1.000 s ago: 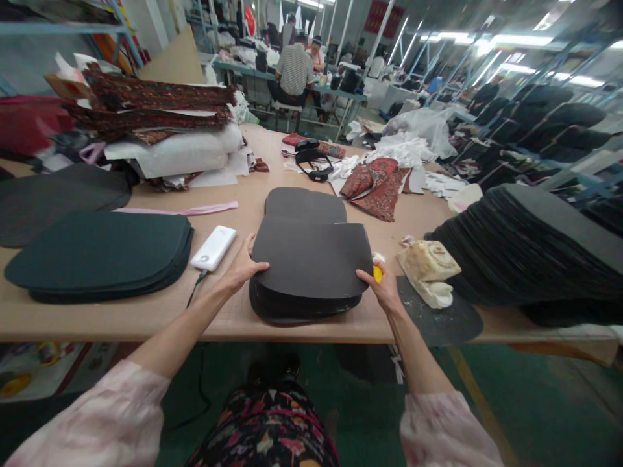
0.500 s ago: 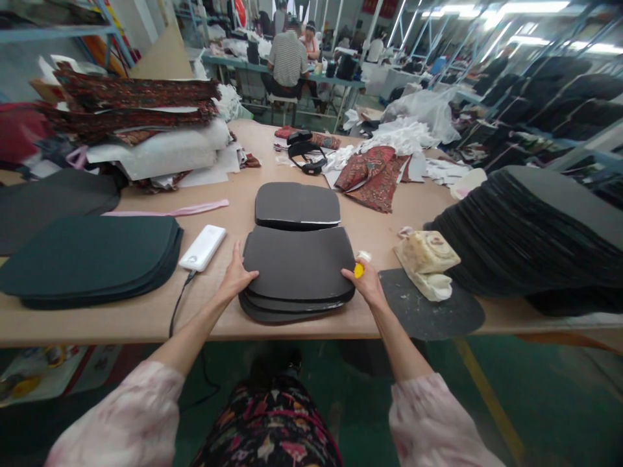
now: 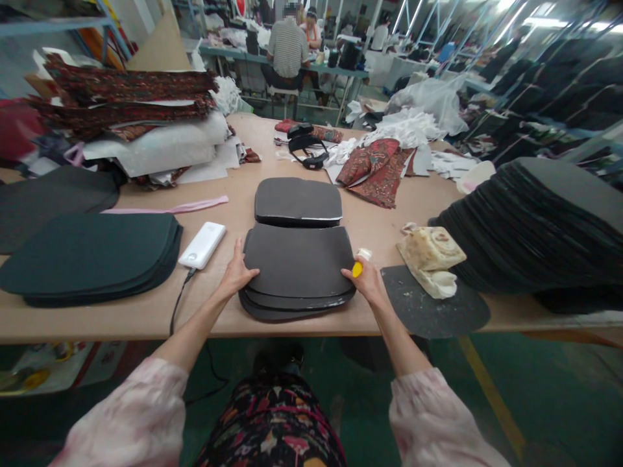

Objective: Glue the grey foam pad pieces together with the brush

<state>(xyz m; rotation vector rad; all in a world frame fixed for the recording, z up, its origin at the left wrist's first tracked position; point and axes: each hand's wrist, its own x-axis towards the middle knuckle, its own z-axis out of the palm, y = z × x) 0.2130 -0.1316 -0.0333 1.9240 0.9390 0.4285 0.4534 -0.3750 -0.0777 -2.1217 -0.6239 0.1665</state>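
In front of me lies a short pile of dark grey foam-like sheets (image 3: 302,259) with rounded corners, the upper ones slightly out of line with those below. My left hand (image 3: 237,271) grips the left edge, its thumb on the top sheet and its fingers along the side. At the right edge, my right hand (image 3: 366,279) has its thumb on the top sheet. The same hand holds a small yellow-ended tool (image 3: 357,269) with a whitish part showing above; its kind is mostly hidden. Just beyond sits a second, smaller pile of grey pieces (image 3: 298,200).
A white power bank (image 3: 202,245) with a black cable lies left, beside dark sheets (image 3: 92,256). To the right, a stained yellowish block with cloth (image 3: 433,253) rests on a dark sheet, near a tall stack (image 3: 540,227). Patterned fabric (image 3: 374,170) lies farther back. People sit beyond.
The view has shifted slightly. Both hands stay at the edges of the pile, and the sheets look almost unmoved.
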